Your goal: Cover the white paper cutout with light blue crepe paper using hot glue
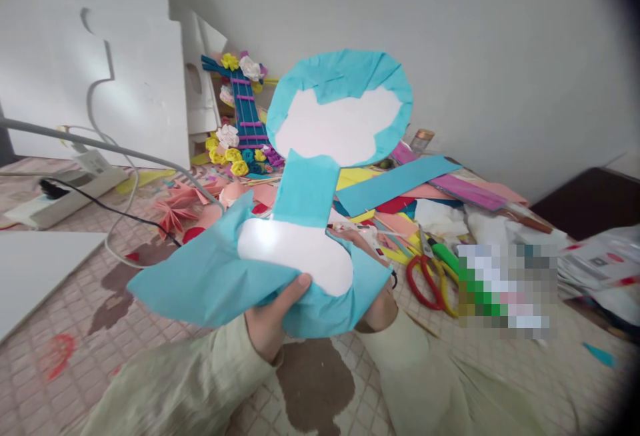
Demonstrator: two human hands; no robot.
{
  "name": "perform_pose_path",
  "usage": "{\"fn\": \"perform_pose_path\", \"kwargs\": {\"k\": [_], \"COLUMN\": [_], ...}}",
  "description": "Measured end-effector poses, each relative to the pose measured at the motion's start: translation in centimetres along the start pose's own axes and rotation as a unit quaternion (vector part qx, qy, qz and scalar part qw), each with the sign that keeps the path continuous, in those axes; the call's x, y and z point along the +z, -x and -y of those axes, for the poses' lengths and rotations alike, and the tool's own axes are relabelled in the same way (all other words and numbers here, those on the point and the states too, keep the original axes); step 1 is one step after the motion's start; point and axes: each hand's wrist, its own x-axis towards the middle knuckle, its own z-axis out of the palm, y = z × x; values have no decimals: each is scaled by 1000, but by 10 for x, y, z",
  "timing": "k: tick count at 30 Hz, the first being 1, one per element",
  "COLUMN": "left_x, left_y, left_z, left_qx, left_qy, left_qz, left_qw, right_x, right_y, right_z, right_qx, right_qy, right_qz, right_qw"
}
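Note:
A white board cutout (pixel 300 259) with two rounded lobes is held up in front of me, tilted away. Light blue crepe-like paper (pixel 200 283) is folded over the rim of its far lobe, and a blue strip (pixel 307 186) covers its narrow middle. Around the near lobe the paper hangs loose, spreading left and right. My left hand (pixel 275 313) grips this near end, thumb pressed on the paper at the board's edge. My right hand (pixel 383 306) is behind the right side, against the paper; most of its fingers are hidden.
Red-and-yellow-handled scissors (pixel 433 283) lie right of the cutout, beside a green-handled tool (pixel 445 256). Blue paper strips (pixel 400 186) and scraps are piled behind. A flower-trimmed paper guitar (pixel 247 113) leans at the back. Cables (pixel 150 156) and a power strip (pixel 65 196) are left.

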Motion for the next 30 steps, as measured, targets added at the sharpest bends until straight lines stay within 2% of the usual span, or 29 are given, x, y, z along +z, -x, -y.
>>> {"fn": "perform_pose_path", "kwargs": {"k": [3, 5, 8, 10, 14, 21, 26, 28, 30], "left_x": [1, 1, 3, 5, 9, 10, 8, 7, 6], "left_y": [2, 3, 6, 8, 9, 10, 11, 10, 8], "left_z": [0, 1, 1, 0, -3, -7, -7, -5, -3], "left_qx": [-8, -21, -42, -49, -50, -47, -40, -39, -41], "left_qy": [6, 15, 39, 50, 57, 58, 55, 54, 55], "left_qz": [10, 23, 54, 69, 68, 49, 32, 26, 21], "left_qw": [1000, 999, 997, 995, 995, 996, 997, 997, 997], "right_x": [-10, -15, -17, -16, -17, -24, -23, -23, -22], "right_y": [13, 21, 28, 28, 25, 21, 19, 19, 21], "right_z": [13, 20, 26, 27, 26, 23, 20, 20, 20], "right_qx": [-29, -117, -284, -324, -328, -375, -397, -381, -326], "right_qy": [15, 20, 11, -7, -1, 160, 142, 146, 166], "right_qz": [-3, 8, 6, -11, 7, -6, -18, -6, 3], "right_qw": [999, 993, 959, 946, 945, 913, 907, 913, 930]}}
